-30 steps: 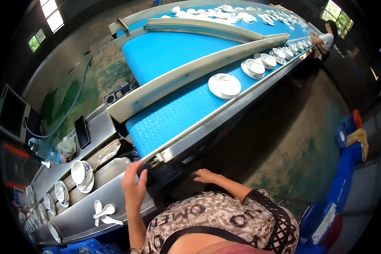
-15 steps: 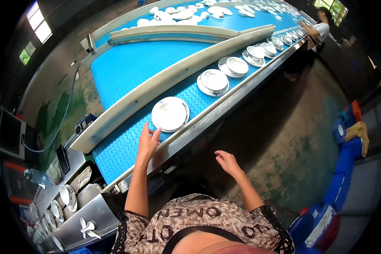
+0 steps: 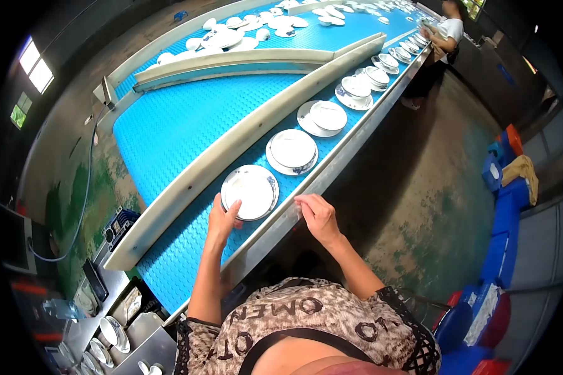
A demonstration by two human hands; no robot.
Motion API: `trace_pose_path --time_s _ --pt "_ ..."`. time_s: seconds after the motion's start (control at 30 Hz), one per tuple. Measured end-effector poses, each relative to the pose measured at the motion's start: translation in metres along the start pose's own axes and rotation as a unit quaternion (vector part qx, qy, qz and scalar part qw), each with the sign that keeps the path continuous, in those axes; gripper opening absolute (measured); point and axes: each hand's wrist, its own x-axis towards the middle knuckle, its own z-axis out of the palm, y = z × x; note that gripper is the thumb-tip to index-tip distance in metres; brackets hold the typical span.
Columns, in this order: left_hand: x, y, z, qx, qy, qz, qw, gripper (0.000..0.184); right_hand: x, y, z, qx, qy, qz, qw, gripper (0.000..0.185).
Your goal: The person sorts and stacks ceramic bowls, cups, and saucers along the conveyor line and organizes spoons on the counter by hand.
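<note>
On the blue conveyor belt, the nearest stack of white plates (image 3: 247, 190) has a blue pattern showing on its right rim. My left hand (image 3: 221, 224) grips that stack at its near left edge, thumb over the rim and fingers partly hidden beside it. By the metal rail of the belt is my right hand (image 3: 319, 217), fingers curled together with nothing visible in them. Just beyond the nearest stack sits another plate stack (image 3: 293, 150), and a smaller dish on a plate (image 3: 327, 117) follows farther along the lane.
A cream divider (image 3: 256, 137) separates this lane from the wider belt, where piled dishes (image 3: 225, 40) lie. A person (image 3: 449, 31) stands at the far end of the lane. More bowls (image 3: 114, 333) rest at lower left. Blue crates (image 3: 497, 250) line the right side.
My left hand has closed on the nearest plate stack. My right hand has moved up and left to the rail. The stacks sit nearer along the lane, and the view has shifted.
</note>
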Motion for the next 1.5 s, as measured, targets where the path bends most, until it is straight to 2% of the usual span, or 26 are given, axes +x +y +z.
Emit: trace_pose_path --time_s 0.07,0.17,0.2,0.33,0.57,0.67,0.83,0.9,0.97,1.07,1.2,1.27,1.37,1.47,1.5 --pt "0.006 0.001 0.007 0.04 0.015 0.002 0.999 0.073 0.018 0.008 0.001 -0.09 0.003 -0.064 0.994 0.016" --pt "0.01 0.013 0.012 0.058 0.012 -0.015 0.998 0.073 0.049 0.022 0.0 -0.135 -0.029 -0.16 0.978 0.019" --pt "0.012 0.015 0.01 0.07 0.011 -0.019 0.997 0.073 0.051 0.036 0.005 -0.132 -0.082 -0.158 0.975 0.023" --pt "0.007 0.03 0.014 0.089 0.033 -0.053 0.994 0.074 0.062 0.069 0.008 -0.078 -0.161 -0.187 0.966 0.025" --pt "0.013 0.021 0.033 0.066 0.105 -0.077 0.989 0.077 0.089 0.104 -0.014 0.013 -0.204 -0.251 0.946 0.022" --pt "0.01 0.039 0.05 0.059 0.13 -0.105 0.984 0.076 0.101 0.12 -0.029 0.039 -0.218 -0.275 0.935 0.02" --pt "0.021 0.042 0.062 0.101 0.16 -0.108 0.976 0.073 0.127 0.162 -0.05 0.04 -0.243 -0.269 0.931 0.012" --pt "0.029 0.033 0.065 0.149 0.165 -0.1 0.97 0.075 0.137 0.171 -0.056 0.038 -0.239 -0.271 0.932 0.012" --pt "0.029 0.08 0.086 0.101 0.14 -0.176 0.969 0.075 0.144 0.179 -0.06 0.038 -0.225 -0.281 0.932 0.013" --pt "0.037 0.064 0.088 0.162 0.154 -0.144 0.964 0.075 0.149 0.187 -0.066 0.007 -0.215 -0.267 0.939 0.013" --pt "0.037 0.044 0.074 0.153 0.143 -0.108 0.972 0.071 0.142 0.192 -0.068 0.017 -0.193 -0.223 0.955 0.011" --pt "0.021 0.059 0.072 0.123 0.138 -0.151 0.971 0.062 0.143 0.191 -0.077 0.032 -0.176 -0.21 0.961 0.013" --pt "-0.002 0.062 0.073 0.297 0.195 -0.102 0.929 0.049 0.165 0.193 -0.105 0.007 -0.121 -0.207 0.971 0.017" --pt "0.006 0.095 0.092 0.214 0.277 -0.009 0.937 0.039 0.213 0.217 -0.135 -0.028 -0.05 -0.219 0.974 0.024" --pt "0.016 0.118 0.107 0.249 0.302 0.038 0.919 0.034 0.233 0.225 -0.148 -0.04 -0.032 -0.23 0.972 0.024"
